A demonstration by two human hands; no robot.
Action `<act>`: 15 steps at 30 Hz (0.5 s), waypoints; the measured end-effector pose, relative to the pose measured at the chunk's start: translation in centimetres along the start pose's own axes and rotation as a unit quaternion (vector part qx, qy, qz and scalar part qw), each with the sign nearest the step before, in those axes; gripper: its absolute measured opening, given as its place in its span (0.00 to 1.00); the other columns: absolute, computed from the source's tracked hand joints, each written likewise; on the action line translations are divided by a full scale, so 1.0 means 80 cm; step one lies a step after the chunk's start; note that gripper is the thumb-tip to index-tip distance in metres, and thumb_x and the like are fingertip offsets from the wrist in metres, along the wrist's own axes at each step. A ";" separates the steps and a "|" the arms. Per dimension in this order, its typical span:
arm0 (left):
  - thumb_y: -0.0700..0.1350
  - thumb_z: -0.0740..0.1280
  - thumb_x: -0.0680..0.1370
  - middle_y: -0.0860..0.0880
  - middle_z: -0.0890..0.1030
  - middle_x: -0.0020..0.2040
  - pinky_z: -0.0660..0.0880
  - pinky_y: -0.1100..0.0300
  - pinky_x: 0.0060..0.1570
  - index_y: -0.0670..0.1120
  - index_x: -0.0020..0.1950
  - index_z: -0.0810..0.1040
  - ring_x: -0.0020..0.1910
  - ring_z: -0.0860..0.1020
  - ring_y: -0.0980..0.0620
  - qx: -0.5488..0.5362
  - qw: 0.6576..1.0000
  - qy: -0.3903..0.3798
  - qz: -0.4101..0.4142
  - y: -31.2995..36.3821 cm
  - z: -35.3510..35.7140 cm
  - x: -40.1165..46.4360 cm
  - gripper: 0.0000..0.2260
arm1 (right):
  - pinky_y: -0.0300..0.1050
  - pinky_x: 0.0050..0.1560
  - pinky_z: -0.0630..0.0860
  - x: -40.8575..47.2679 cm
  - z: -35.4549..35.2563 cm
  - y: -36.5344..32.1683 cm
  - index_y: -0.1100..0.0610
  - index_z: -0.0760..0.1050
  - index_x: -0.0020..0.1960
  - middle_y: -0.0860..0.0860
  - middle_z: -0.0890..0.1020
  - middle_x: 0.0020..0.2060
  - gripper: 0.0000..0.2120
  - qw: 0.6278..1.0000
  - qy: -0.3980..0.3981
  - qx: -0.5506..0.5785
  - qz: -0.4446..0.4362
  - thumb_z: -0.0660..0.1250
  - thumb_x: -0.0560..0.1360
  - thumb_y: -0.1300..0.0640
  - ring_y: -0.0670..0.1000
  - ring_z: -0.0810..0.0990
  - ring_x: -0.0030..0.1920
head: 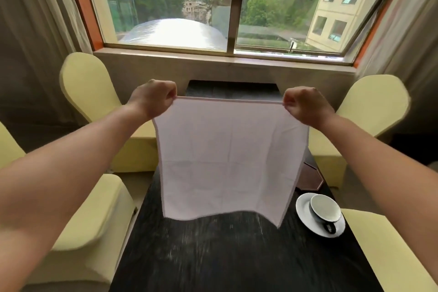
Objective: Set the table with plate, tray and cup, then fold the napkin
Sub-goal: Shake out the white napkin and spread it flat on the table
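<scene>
Napkin [227, 156] hangs above the tabletop [213, 256], top corners pinched by left hand [154, 99] and right hand [305, 106]; lowered unevenly, it may crease crooked

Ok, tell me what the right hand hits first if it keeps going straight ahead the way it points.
Probably the wall under the window sill. The right hand, pinching the napkin by a top corner, points forward above the far end of the table; nothing nearer shows in that line, though depth is unclear.
</scene>
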State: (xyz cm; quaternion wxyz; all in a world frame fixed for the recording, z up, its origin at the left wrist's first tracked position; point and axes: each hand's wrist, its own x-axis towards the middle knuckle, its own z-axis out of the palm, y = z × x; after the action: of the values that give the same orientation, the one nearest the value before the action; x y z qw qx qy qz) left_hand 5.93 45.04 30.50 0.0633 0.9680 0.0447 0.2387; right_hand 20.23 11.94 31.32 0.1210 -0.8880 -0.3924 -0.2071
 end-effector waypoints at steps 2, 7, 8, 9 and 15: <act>0.39 0.64 0.77 0.40 0.81 0.41 0.74 0.52 0.37 0.39 0.46 0.77 0.38 0.78 0.42 0.008 0.999 0.035 0.025 0.002 -0.006 -0.002 0.04 | 0.59 0.47 0.77 -0.008 -0.003 0.005 0.65 0.80 0.45 0.63 0.81 0.40 0.05 0.999 0.033 0.001 0.000 0.65 0.73 0.66 0.63 0.79 0.42; 0.40 0.62 0.78 0.40 0.80 0.39 0.70 0.55 0.33 0.39 0.45 0.75 0.36 0.78 0.40 0.037 0.985 0.148 0.085 0.006 -0.009 -0.042 0.05 | 0.55 0.43 0.77 -0.051 -0.011 0.003 0.66 0.81 0.44 0.63 0.81 0.38 0.04 0.995 0.100 0.003 -0.005 0.67 0.72 0.67 0.62 0.79 0.39; 0.40 0.62 0.78 0.40 0.80 0.39 0.72 0.54 0.35 0.39 0.44 0.75 0.37 0.78 0.39 0.040 0.981 0.164 0.091 0.006 -0.007 -0.056 0.06 | 0.55 0.42 0.77 -0.062 -0.011 0.001 0.67 0.81 0.43 0.63 0.81 0.37 0.04 0.994 0.107 0.007 -0.008 0.68 0.72 0.68 0.62 0.79 0.38; 0.40 0.62 0.78 0.40 0.81 0.39 0.74 0.51 0.37 0.39 0.45 0.75 0.38 0.79 0.39 0.038 0.980 0.174 0.091 0.006 -0.002 -0.071 0.06 | 0.56 0.42 0.77 -0.076 -0.009 -0.001 0.67 0.81 0.42 0.62 0.82 0.37 0.03 0.994 0.113 0.010 -0.010 0.68 0.71 0.68 0.61 0.79 0.37; 0.40 0.63 0.77 0.41 0.84 0.44 0.72 0.50 0.58 0.38 0.45 0.79 0.46 0.82 0.42 -0.023 0.986 0.131 0.097 0.018 0.074 -0.214 0.07 | 0.54 0.47 0.72 -0.200 0.037 -0.026 0.64 0.78 0.37 0.58 0.81 0.34 0.04 0.993 0.114 -0.002 -0.010 0.70 0.69 0.70 0.61 0.79 0.37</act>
State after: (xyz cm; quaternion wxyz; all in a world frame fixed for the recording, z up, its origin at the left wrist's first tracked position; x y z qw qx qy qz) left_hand -6.35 40.99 17.68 0.0555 0.9265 -0.0470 0.3691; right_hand 9.80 4.08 21.38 0.1607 -0.8546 -0.3847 -0.3095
